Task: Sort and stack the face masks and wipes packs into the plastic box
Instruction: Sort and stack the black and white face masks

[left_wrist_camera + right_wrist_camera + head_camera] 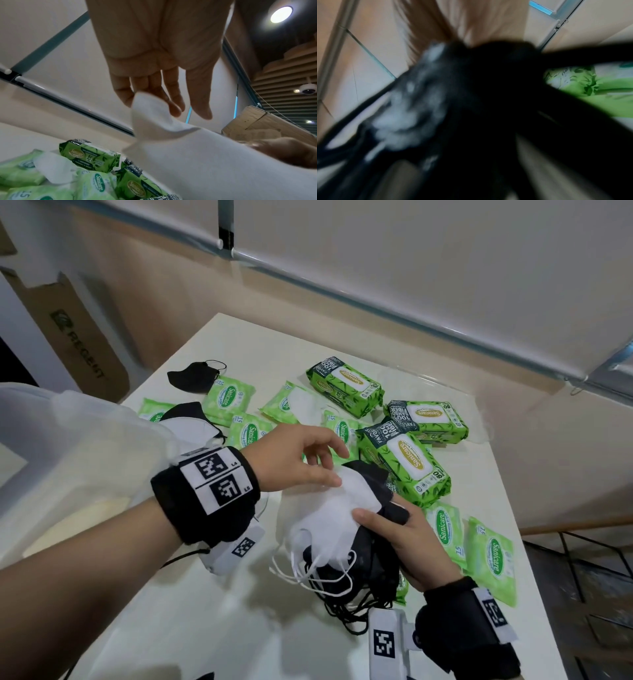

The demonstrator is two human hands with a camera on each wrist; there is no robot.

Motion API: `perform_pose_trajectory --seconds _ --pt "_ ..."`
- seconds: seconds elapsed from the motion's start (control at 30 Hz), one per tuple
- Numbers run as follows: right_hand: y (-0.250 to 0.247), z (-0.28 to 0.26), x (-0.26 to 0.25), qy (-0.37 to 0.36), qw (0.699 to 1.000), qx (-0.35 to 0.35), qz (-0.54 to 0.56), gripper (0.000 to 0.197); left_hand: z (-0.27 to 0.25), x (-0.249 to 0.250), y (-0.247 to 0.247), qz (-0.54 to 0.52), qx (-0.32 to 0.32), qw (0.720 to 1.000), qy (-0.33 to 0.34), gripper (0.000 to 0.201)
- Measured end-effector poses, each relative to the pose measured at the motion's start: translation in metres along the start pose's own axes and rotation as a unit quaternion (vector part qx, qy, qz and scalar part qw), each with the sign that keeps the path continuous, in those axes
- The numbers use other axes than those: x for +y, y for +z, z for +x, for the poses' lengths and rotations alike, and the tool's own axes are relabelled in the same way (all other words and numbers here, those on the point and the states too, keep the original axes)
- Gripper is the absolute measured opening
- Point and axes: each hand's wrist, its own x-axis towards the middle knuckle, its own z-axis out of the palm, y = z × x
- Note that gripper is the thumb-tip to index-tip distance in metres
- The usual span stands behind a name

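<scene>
White and black masks sit bunched in our right hand, low over the near part of the table; its grip is curled round the bundle, thumb pressed on the top white mask, ear loops hanging off the near side. Left hand is at the far tip of that top mask: in the left wrist view its fingers are mostly straight and touch the corner, grip loose; we can't tell if it's a true pinch.

Step in hand, as we read it: collecting and squaring masks into 1 stack, not boxing yet. Plastic box is at our left, translucent; contents unclear.

Loose on the table: a black mask at the far left, a white mask lying on the small wipes packs, 3 large wipes packs at the right, more small ones near the right edge.

Next move likely needs: flatten the top mask onto the bundle, keep loops from snagging, then collect the stray masks or carry the stack left to the box.

Right wrist view is too blurred to use.
</scene>
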Motion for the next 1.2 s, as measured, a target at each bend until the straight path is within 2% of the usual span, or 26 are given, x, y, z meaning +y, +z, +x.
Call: perform_pose_trajectory --seconds 0.17,0.4,0.53,0.6,0.67,0.77,0.9,1.1,1.2 --pt "0.003 0.000 -0.001 0.005 1.000 -0.016 0.003 0.038 0.003 -0.003 0.004 0.012 -0.025 1.000 -0.012 0.039" --pt "0.001 -0.001 -0.002 0.003 1.000 -0.019 0.001 0.036 0.003 -0.004 -0.007 0.043 -0.063 0.996 -0.036 0.015" --pt "0.000 0.000 -0.002 0.004 1.000 -0.019 0.003 0.036 -0.002 0.003 -0.021 -0.053 -0.130 0.989 -0.044 0.005" --pt "0.001 0.000 -0.002 -0.002 1.000 -0.024 -0.001 0.036 -0.003 0.004 -0.019 -0.052 -0.154 0.986 -0.045 0.006" --pt "0.003 0.000 -0.003 -0.008 0.999 -0.040 -0.008 0.034 -0.002 0.003 -0.010 0.002 -0.157 0.987 -0.040 0.005" --pt "0.004 0.000 -0.006 -0.016 0.998 -0.052 -0.018 0.033 -0.001 -0.001 0.007 0.084 -0.133 0.987 -0.025 0.017" --pt "0.003 0.000 -0.009 -0.014 0.999 -0.045 -0.010 0.036 0.001 -0.002 0.012 0.069 -0.103 0.992 -0.004 0.030" --pt "0.006 -0.003 -0.012 -0.013 0.998 -0.052 0.013 0.040 0.000 -0.005 0.007 0.050 -0.104 0.993 -0.017 0.029" --pt "0.004 -0.004 -0.012 -0.005 0.998 -0.050 0.023 0.047 0.000 -0.003 -0.002 0.044 -0.109 0.993 -0.030 0.011"
